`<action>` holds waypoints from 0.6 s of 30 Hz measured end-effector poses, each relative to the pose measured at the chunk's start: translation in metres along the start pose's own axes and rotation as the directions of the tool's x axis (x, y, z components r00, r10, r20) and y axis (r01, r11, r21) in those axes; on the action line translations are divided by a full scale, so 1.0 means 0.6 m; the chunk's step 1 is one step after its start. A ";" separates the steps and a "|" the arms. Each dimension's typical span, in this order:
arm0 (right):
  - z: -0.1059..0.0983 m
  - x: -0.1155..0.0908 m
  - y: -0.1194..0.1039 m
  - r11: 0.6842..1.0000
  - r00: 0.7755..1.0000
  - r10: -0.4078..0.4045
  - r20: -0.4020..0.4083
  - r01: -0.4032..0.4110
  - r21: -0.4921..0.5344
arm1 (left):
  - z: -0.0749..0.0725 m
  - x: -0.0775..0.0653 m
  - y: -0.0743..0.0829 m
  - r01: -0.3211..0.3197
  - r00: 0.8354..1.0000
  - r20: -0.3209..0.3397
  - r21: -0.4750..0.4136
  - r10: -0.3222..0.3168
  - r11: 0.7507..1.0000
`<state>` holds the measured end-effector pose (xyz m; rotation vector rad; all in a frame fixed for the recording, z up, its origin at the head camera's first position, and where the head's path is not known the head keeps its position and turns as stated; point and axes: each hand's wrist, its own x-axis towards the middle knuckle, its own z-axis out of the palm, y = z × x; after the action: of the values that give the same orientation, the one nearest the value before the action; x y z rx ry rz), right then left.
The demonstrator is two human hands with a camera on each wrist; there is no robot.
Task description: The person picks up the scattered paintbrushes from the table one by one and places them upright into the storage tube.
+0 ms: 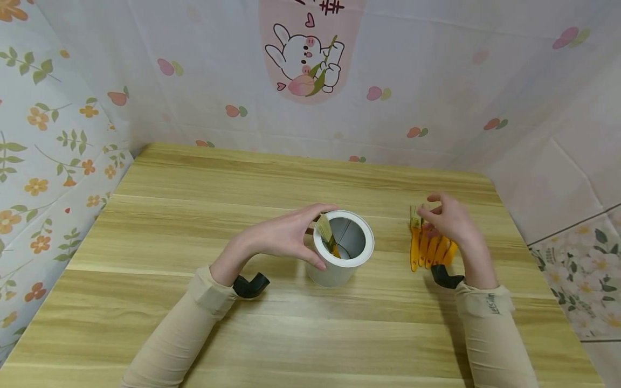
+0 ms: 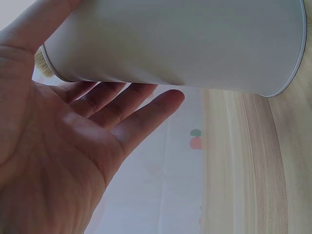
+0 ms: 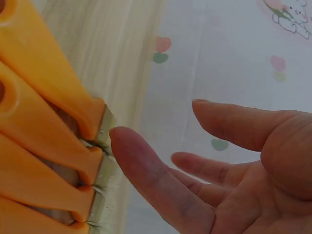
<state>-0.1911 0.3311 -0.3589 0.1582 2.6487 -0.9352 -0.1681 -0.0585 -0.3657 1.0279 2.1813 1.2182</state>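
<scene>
My left hand (image 1: 281, 234) grips a white round can (image 1: 333, 276) near its top, thumb on the near side and fingers round the far side. The can stands upright on the table. Inside it leans a paintbrush (image 1: 324, 230), pale bristles up at the left of the rim and a bit of orange handle lower down. Over the bristle ends of several orange-handled paintbrushes (image 1: 415, 245) hovers my right hand (image 1: 450, 218), its fingers loosely bent and holding nothing. In the right wrist view, a fingertip is close to the metal band of one paintbrush (image 3: 53, 73).
The wooden table (image 1: 194, 205) reaches back to a printed cloth (image 1: 208, 70) hanging behind it. A flower-patterned cloth (image 1: 43, 161) hangs along the left side. The orange brushes lie side by side on the right part of the table, handles toward me.
</scene>
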 end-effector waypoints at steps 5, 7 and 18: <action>0.009 0.004 0.000 0.999 0.999 0.036 0.022 -0.036 -0.027 | 0.000 -0.001 0.000 -0.008 1.000 -0.003 0.011 0.008 1.000; 0.013 0.006 0.000 0.998 0.999 0.036 0.021 -0.035 -0.050 | 0.000 -0.001 -0.001 -0.013 1.000 -0.005 0.017 0.013 1.000; 0.028 0.011 -0.005 0.992 0.999 0.043 0.008 -0.041 -0.116 | -0.001 -0.001 0.000 -0.009 1.000 -0.001 0.007 0.009 1.000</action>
<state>-0.1934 0.3179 -0.3716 0.1800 2.6704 -0.7646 -0.1680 -0.0594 -0.3652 1.0412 2.1853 1.2168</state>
